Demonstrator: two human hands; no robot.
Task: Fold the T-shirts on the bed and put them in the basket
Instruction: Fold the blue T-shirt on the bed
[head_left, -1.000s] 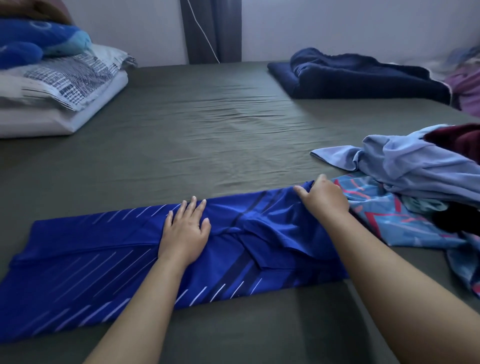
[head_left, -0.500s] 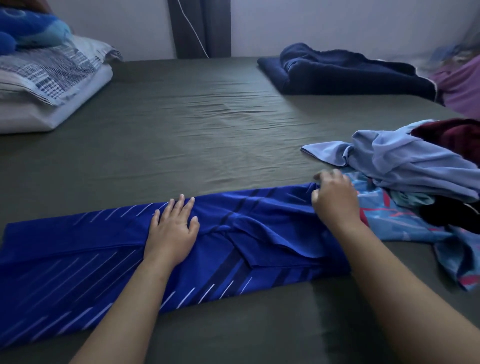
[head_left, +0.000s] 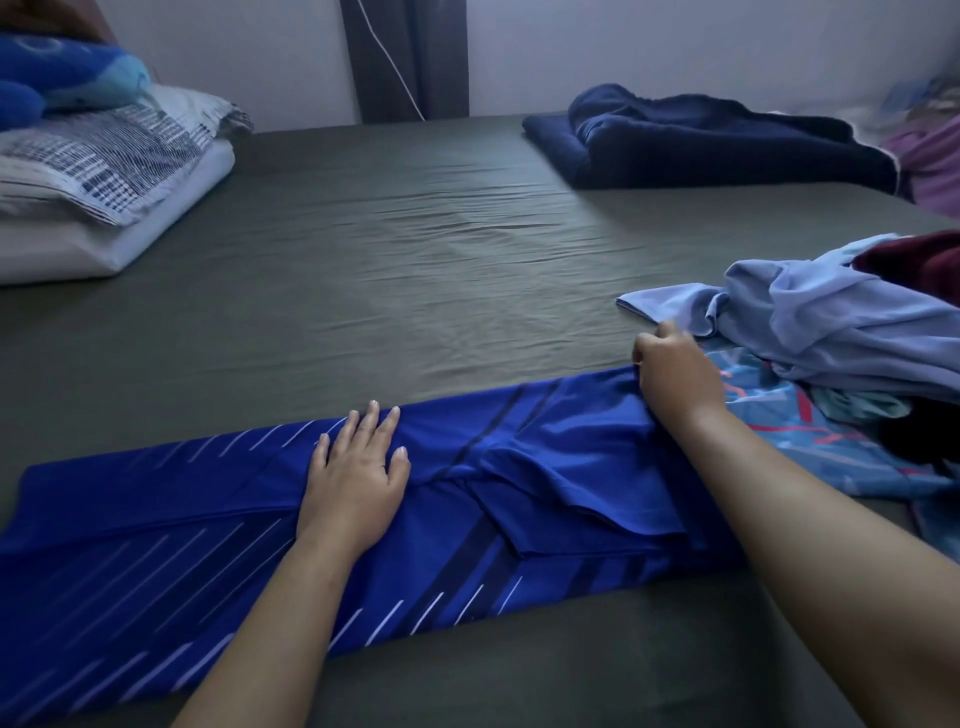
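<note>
Landmark: the blue T-shirt (head_left: 363, 530), lying as a long narrow band, sides already turned in, across the near part of the bed (head_left: 415, 270).

Left hand (head_left: 353, 478): I have it flat on the middle of the blue T-shirt, fingers straight and slightly spread, pinning the cloth.

Right hand (head_left: 675, 379): at the right end of the blue T-shirt, fingers curled round the far corner of the fabric; the fingertips are hidden beneath the knuckles.

Handling: I judge the fabric thin, light and slick, a sports knit that will slide on itself and sag where unsupported. It is best held by the end edge at both corners and carried over toward the pinning hand.

Left of the blue T-shirt, far: stacked pillows (head_left: 104, 197) with a blue plush toy (head_left: 72, 88) on top, well apart.

Beyond the blue T-shirt, far right: a dark navy blanket (head_left: 701, 140), well apart.

Right of the blue T-shirt: a heap of unfolded clothes (head_left: 841, 332), its patterned light-blue garment (head_left: 810, 431) touching the shirt's right end. I think this could get caught in the fold.

Basket: not in view.
</note>
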